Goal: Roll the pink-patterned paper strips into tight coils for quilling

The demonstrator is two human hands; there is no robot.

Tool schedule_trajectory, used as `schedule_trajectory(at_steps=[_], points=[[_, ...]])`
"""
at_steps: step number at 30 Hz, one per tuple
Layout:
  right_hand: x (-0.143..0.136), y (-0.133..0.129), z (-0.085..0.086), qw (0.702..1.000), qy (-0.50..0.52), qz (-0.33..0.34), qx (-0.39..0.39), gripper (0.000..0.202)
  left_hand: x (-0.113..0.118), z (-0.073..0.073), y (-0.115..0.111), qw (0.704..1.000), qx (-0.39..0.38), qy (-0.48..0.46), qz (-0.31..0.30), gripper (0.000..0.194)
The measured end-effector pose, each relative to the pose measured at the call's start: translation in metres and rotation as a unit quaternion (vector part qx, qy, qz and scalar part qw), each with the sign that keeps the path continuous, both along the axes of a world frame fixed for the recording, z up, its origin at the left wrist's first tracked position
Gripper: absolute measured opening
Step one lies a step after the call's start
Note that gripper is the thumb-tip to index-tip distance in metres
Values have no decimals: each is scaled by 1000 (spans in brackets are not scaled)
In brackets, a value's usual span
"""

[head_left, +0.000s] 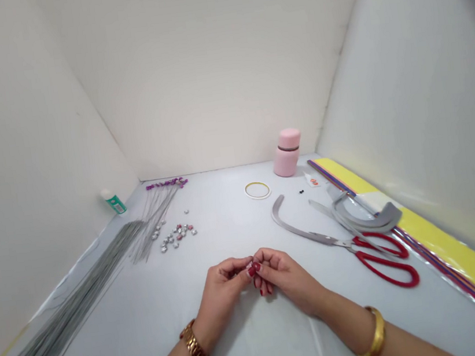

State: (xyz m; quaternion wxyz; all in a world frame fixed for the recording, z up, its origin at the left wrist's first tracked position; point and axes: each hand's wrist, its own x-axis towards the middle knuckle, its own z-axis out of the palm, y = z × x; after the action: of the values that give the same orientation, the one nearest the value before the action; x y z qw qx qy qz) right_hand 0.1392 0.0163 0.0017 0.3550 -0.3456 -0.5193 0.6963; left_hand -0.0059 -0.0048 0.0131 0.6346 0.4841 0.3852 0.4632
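My left hand (223, 288) and my right hand (283, 274) meet fingertip to fingertip at the table's middle, low over the grey surface. Both pinch one tiny object (249, 266) between them; it is too small to tell what it is. A thin pale strip (316, 337) runs from under my right wrist toward me. A scatter of several small shiny beads (178, 234) lies ahead to the left, apart from my hands. Red-handled scissors (367, 251) lie to the right of my right hand.
A long bundle of thin wires (63, 317) runs along the left edge, with purple-tipped wires (157, 203) behind. Far back stand a pink bottle (286, 152), a tape ring (257, 190) and a glue bottle (113, 201). Grey curved strips (356, 218) and yellow sheets (448, 249) lie right.
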Motion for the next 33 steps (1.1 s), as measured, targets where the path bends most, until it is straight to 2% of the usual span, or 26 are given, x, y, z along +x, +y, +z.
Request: schedule_trajectory(at_steps=[6, 12, 16, 21, 23, 27, 30, 33], points=[[0, -1, 0, 999, -35, -7, 21, 24, -3, -4, 2, 997, -42, 20, 55, 15], [-3, -6, 2, 991, -88, -30, 99, 19, -2, -11, 0, 993, -46, 29, 102, 14], [-2, -5, 2, 991, -89, -39, 91, 19, -6, -10, 0, 993, -17, 71, 88, 16], [1, 3, 18, 989, -113, -43, 85, 18, -14, 6, 4, 992, 18, 120, 21, 19], [-1, 5, 22, 988, -110, -57, 88, 16, -14, 9, 5, 993, 27, 110, 42, 18], [-6, 3, 14, 991, -87, -60, 84, 17, -11, -1, 3, 992, -6, 80, 98, 15], [-7, 1, 3, 994, -81, -40, 58, 21, -11, -9, 3, 994, -34, 73, 79, 15], [-5, 1, -1, 995, -92, -28, 38, 25, -12, -11, 5, 996, -42, 54, 63, 14]])
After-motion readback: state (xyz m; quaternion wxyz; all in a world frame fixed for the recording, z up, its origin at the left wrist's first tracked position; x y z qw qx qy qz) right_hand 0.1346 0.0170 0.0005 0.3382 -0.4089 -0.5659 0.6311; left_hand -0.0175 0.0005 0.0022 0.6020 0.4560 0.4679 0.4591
